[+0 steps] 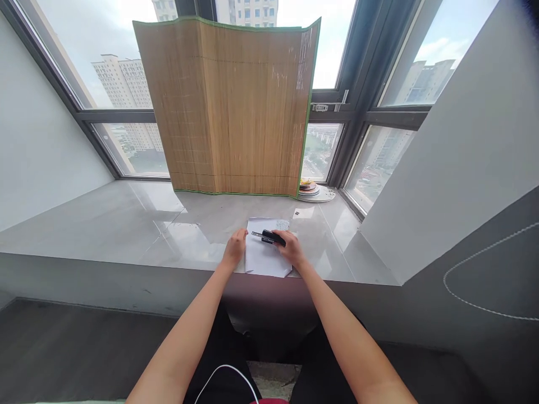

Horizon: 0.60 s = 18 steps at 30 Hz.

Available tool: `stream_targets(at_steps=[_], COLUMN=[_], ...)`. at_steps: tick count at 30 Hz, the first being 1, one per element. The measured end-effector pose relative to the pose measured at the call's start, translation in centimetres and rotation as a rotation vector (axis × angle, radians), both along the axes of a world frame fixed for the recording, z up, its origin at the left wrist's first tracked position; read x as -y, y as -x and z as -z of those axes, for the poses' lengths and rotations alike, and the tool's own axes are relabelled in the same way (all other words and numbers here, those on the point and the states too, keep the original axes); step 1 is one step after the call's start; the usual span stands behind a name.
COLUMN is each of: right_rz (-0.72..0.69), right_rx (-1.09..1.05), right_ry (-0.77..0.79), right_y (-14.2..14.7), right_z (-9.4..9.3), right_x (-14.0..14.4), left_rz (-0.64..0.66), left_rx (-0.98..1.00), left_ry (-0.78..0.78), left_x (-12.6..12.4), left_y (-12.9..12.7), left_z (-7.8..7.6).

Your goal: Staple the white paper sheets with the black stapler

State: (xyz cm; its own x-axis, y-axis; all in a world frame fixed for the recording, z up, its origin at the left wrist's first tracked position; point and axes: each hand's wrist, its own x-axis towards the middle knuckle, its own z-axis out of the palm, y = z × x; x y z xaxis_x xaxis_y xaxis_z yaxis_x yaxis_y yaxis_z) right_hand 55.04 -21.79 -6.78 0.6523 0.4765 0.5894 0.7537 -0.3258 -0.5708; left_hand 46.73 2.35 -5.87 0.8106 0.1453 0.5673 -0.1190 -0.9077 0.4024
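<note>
The right hand (pixel 290 248) was closed around the rear of a black stapler (pixel 269 237), fingers curled over its body, so the tool sat just at ten o'clock from the knuckles. The stapler's long axis ran nearly side to side, nine to three o'clock, with its metal nose pointing toward nine o'clock and its back end buried in the grip. That nose lay over the upper left part of a small stack of white paper (pixel 265 259), close to the sheet's left edge.

The left hand (pixel 234 248) rested with its fingers together and flat at that same left edge, touching the paper and pinning it to the desk (pixel 126 224). It sat at nine o'clock from the stapler's nose, only a small gap between fingertip and metal. Of the two, the right hand was the one on the tool; the left was nearer the paper's corner.

The paper lay at the near edge of the desk, directly ahead of the person. Farther off at twelve o'clock stood a folded bamboo screen (pixel 231 106) against the window, and at one o'clock a few stacked plates (pixel 314 191) lay beside it, well apart from the hands.
</note>
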Motion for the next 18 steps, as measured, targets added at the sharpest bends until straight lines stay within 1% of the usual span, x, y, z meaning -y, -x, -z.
stream_targets(at_steps=[2, 4, 8, 12, 14, 18], right_rz=[-0.043, -0.040, -0.035, -0.133, -0.161, -0.158], right_rx=[-0.006, -0.044, -0.112, -0.099, -0.085, -0.083], right_ry=[-0.036, -0.037, -0.018, -0.110, -0.138, -0.141], right_y=[0.2, 0.4, 0.6, 0.6, 0.6, 0.6], right_z=[-0.3, -0.5, -0.6, -0.6, -0.6, -0.7], right_x=[0.2, 0.3, 0.4, 0.6, 0.7, 0.7], left_rz=[0.077, 0.141, 0.189, 0.302, 0.322, 0.304], left_rx=[0.051, 0.090, 0.095, 0.080, 0.089, 0.075], left_ry=[0.000, 0.001, 0.035, 0.023, 0.003, 0.008], left_x=[0.0, 0.0, 0.0, 0.1, 0.1, 0.3], left_y=[0.2, 0.4, 0.7, 0.9, 1.1, 1.2], left_z=[-0.2, -0.4, -0.9, -1.3, -1.4, -1.8])
